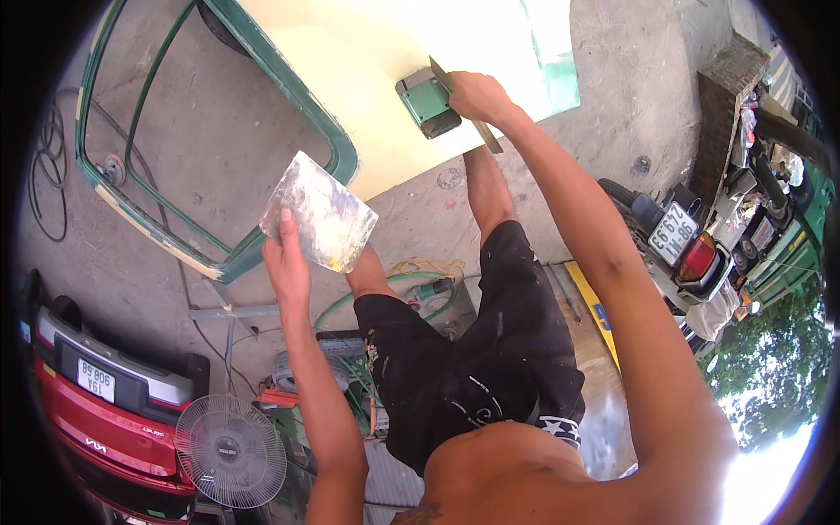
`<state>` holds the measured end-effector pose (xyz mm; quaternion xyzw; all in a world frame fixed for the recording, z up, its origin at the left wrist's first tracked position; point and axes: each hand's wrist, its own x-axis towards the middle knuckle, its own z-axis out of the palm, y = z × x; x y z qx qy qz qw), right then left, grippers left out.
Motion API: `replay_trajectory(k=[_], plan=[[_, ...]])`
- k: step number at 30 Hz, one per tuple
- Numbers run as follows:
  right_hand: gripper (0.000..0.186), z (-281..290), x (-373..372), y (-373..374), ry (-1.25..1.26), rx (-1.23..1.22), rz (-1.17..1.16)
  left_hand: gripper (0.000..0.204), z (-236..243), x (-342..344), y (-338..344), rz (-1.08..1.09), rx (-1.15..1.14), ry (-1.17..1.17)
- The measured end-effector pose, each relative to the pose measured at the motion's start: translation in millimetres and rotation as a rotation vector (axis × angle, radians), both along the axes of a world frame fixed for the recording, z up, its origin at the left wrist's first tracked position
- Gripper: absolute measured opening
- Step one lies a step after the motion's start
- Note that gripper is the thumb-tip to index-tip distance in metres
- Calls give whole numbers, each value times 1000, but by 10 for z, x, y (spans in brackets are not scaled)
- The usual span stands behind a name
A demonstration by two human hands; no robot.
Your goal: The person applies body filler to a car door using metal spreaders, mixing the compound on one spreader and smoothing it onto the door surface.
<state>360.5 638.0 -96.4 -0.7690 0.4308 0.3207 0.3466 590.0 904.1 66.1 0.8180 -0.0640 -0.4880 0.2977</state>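
Observation:
My left hand (289, 262) holds a square, smeared putty board (325, 214), its thumb lying on top and the other fingers hidden beneath. In my right hand (478, 96) is a long, thin, flat putty spreader (486, 137). Both its ends stick out past my fist. This hand is at the right edge of a green door-handle recess (427, 103) in a vehicle door. Pale yellow covers most of the door panel (376, 105), and green shows at its right end. A green window frame (341, 153) extends from the panel to the left. Whether the spreader touches the panel is hard to tell.
Below left, a standing fan (231, 451) is beside a red car (114, 420). A parked motorbike (691, 245) is on the right. A green hose (337, 302) and a power tool (433, 289) lie near my legs. Black cable (48, 166) coils on the concrete floor.

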Motion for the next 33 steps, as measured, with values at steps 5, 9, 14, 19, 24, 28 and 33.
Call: replay_trajectory(k=[5,9,14,19,24,28,33], plan=[[40,214,207,78,-182,-273,360,57,-6,-9,31,33,-12,-20],[42,570,198,56,-43,-55,250,58,0,-16,-21,9,-21,-14],[42,1481,324,477,-359,527,-668,59,-115,-120,37,504,-231,310],[55,1862,419,940,-537,756,-589,56,-74,-196,-122,624,-251,322],[44,1651,-36,869,-427,630,20,55,-97,326,-78,840,-400,340],[32,1138,-215,799,-16,196,-384,54,39,473,35,891,-411,426],[34,687,-404,992,40,26,-400,53,15,355,61,874,-436,542]])
